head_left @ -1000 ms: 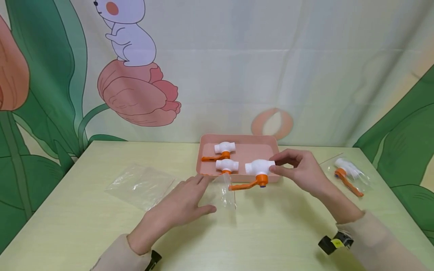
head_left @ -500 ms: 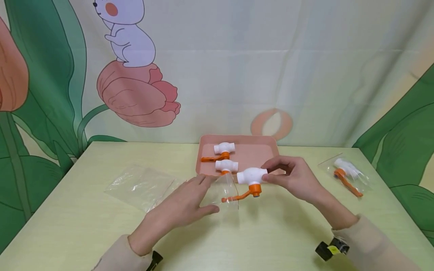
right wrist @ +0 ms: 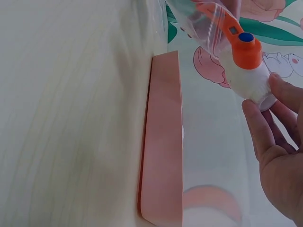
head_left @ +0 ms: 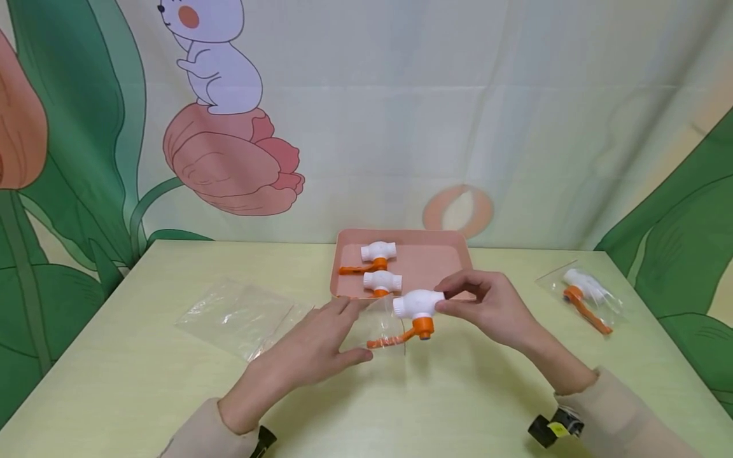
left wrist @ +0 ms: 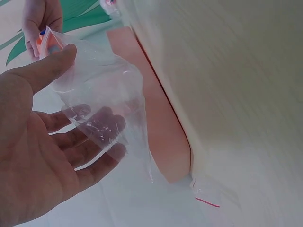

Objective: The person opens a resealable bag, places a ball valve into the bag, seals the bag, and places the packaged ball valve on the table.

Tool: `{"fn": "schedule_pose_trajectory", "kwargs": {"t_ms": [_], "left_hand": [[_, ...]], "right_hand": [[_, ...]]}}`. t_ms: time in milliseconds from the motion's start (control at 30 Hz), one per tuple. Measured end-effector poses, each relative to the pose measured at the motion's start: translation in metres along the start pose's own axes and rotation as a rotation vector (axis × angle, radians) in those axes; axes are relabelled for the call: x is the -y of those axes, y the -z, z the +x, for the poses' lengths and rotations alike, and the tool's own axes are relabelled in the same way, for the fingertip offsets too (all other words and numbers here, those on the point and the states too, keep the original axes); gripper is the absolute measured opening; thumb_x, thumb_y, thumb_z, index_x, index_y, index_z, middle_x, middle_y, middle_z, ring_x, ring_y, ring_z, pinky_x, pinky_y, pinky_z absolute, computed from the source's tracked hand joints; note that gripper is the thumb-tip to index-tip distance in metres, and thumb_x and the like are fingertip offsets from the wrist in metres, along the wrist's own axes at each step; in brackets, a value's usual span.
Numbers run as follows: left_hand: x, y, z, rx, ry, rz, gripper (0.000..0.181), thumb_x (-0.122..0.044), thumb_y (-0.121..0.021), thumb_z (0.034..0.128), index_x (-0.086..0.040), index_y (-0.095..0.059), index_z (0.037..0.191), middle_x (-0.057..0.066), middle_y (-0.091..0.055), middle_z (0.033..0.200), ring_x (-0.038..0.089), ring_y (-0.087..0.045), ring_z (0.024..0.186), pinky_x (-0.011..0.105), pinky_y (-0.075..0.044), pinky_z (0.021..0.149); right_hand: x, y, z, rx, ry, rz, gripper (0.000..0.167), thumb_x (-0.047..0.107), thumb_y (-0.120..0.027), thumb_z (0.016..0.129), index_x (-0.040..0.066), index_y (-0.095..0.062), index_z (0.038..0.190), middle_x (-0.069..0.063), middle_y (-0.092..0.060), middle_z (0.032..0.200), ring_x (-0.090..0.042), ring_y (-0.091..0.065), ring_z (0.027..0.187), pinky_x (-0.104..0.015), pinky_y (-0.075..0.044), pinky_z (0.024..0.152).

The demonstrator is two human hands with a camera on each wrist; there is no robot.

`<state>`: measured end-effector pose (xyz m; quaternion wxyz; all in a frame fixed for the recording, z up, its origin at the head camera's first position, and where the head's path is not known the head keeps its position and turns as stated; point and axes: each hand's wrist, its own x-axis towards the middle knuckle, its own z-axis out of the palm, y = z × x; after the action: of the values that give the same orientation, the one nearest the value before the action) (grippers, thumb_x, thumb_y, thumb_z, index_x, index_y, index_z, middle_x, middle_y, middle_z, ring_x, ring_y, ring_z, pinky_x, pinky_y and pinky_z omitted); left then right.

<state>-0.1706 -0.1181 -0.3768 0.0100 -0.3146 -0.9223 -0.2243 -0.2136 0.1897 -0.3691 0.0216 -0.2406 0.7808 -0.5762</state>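
Note:
In the head view, my right hand (head_left: 495, 312) pinches a white ball valve (head_left: 418, 304) by one end. Its orange lever handle (head_left: 392, 341) points left, and the lever's tip lies within the mouth of a clear zip bag (head_left: 380, 318). My left hand (head_left: 309, 340) holds that bag up between thumb and fingers. The left wrist view shows the bag (left wrist: 111, 85) spread out, fingertips showing through the film. From the right wrist, the valve (right wrist: 248, 71) appears with thumb and fingertips at its end, the bag over the lever.
A pink tray (head_left: 429, 251) stands at the back with two more valves (head_left: 379, 250) at its left. On the table's left lies a flat clear bag (head_left: 237, 315). A bagged valve (head_left: 586, 292) lies at the right. A printed curtain (head_left: 372, 127) hangs behind.
My right hand has brought the valve left and down, and its lever has entered the bag's mouth. My left hand has stayed nearly in place with the bag.

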Motion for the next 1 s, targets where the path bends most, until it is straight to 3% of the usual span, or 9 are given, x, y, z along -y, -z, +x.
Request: {"fn": "schedule_pose_trajectory", "kwargs": {"t_ms": [367, 700, 1000], "left_hand": [[-0.003, -0.001, 0.001, -0.007, -0.006, 0.008, 0.074, -0.034, -0.078, 0.0935, -0.003, -0.043, 0.151, 0.012, -0.057, 0.137, 0.025, -0.06, 0.114, 0.052, -0.048, 0.097], [-0.004, -0.003, 0.004, -0.004, -0.046, -0.003, 0.08, -0.035, -0.08, 0.0919, -0.009, -0.037, 0.155, 0.01, -0.054, 0.142, 0.029, -0.06, 0.117, 0.046, -0.051, 0.098], [-0.007, -0.004, 0.006, -0.003, -0.062, -0.032, 0.074, -0.034, -0.079, 0.0927, -0.012, -0.041, 0.152, 0.005, -0.056, 0.139, 0.025, -0.059, 0.116, 0.043, -0.05, 0.099]], "right_hand": [[0.0, -0.007, -0.002, -0.003, -0.009, -0.004, 0.016, 0.002, -0.081, 0.087, 0.002, -0.074, 0.102, -0.013, -0.07, 0.105, -0.029, -0.069, 0.094, -0.037, -0.061, 0.079], [0.0, -0.012, -0.002, 0.023, 0.014, 0.0, 0.015, 0.003, -0.081, 0.088, 0.003, -0.074, 0.101, -0.012, -0.069, 0.105, -0.03, -0.069, 0.092, -0.037, -0.061, 0.078], [0.0, -0.017, -0.003, 0.039, 0.027, 0.013, 0.016, 0.004, -0.082, 0.088, 0.005, -0.074, 0.102, -0.011, -0.069, 0.105, -0.029, -0.07, 0.091, -0.036, -0.061, 0.078]]}}
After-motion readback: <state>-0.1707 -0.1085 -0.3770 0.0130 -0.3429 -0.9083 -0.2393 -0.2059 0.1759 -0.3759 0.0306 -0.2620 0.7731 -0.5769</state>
